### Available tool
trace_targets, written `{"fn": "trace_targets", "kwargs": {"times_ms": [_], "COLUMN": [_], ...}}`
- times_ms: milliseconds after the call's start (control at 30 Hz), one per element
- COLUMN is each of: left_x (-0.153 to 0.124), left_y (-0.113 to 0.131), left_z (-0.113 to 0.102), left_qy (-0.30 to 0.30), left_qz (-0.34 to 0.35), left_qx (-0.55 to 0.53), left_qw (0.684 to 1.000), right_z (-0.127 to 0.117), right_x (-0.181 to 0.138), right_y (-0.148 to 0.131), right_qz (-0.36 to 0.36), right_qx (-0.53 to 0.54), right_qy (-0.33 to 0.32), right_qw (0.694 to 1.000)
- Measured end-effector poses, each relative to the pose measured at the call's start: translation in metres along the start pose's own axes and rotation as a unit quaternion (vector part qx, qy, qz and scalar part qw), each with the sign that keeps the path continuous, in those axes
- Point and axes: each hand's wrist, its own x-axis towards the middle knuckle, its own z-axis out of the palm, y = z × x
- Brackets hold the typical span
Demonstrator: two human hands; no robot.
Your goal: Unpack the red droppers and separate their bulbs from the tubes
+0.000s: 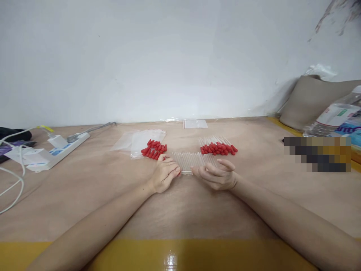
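Note:
In the middle of the table, my left hand (pixel 165 175) is closed in a pinch on a small red rubber bulb (pixel 179 173), mostly hidden by the fingers. A thin clear tube (pixel 186 172) runs sideways from it to my right hand (pixel 216 175), whose thumb and forefinger pinch the other end while the remaining fingers curl loosely. Just beyond both hands lies a row of clear tubes (pixel 186 161), side by side. Loose red bulbs (pixel 154 149) are heaped behind my left hand. Behind my right hand lie several tubes with red bulbs on their ends (pixel 218 148).
Clear plastic bags (pixel 138 143) lie under and beside the loose bulbs, and a small white packet (pixel 195 124) near the wall. A power strip (pixel 56 152) with plugs and white cables is at the left. A water bottle (pixel 329 116) and a grey-brown roll (pixel 310 98) stand at the right.

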Motion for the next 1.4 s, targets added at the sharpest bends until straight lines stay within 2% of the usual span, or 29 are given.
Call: {"fn": "trace_targets", "kwargs": {"times_ms": [67,167,267,367,467,567,700,833,1033,1200,1300,1400], "left_x": [-0.004,-0.006,-0.006,-0.008,-0.015,-0.019,-0.02,-0.017,-0.014,-0.015,0.002,0.047], "left_y": [-0.01,-0.028,-0.047,-0.066,-0.082,-0.088,-0.085,-0.083,-0.082,-0.072,-0.055,-0.03], "left_z": [-0.004,-0.014,-0.027,-0.036,-0.04,-0.037,-0.026,-0.018,-0.016,-0.018,-0.014,-0.003], "left_qy": [0.043,0.147,0.211,0.219,0.219,0.231,0.23,0.227,0.198,0.229,0.223,0.16], "left_qz": [-0.044,-0.132,-0.195,-0.252,-0.277,-0.272,-0.224,-0.205,-0.214,-0.193,-0.179,-0.232], "left_qx": [-0.002,-0.008,0.004,0.062,0.09,0.07,0.085,0.139,0.226,0.314,0.311,0.237], "left_qw": [0.998,0.98,0.958,0.94,0.931,0.931,0.943,0.942,0.929,0.901,0.906,0.93], "right_z": [-0.004,-0.009,-0.007,-0.002,-0.003,-0.005,-0.006,-0.005,-0.006,-0.01,-0.011,-0.01], "right_x": [0.0,0.005,0.012,0.016,0.018,0.015,0.002,-0.007,-0.008,-0.011,-0.012,-0.012], "right_y": [0.008,0.017,0.015,0.009,0.006,0.008,0.007,0.001,-0.002,-0.004,-0.004,-0.003], "right_qz": [0.031,0.102,0.145,0.191,0.235,0.224,0.171,0.159,0.14,0.135,0.134,0.131], "right_qx": [-0.033,-0.111,-0.147,-0.125,-0.093,-0.092,-0.108,-0.126,-0.089,-0.044,-0.032,-0.026], "right_qy": [0.029,0.069,0.075,0.059,0.035,0.037,0.064,0.071,0.035,-0.018,-0.038,-0.049], "right_qw": [0.999,0.986,0.976,0.972,0.967,0.97,0.977,0.977,0.986,0.99,0.99,0.99]}}
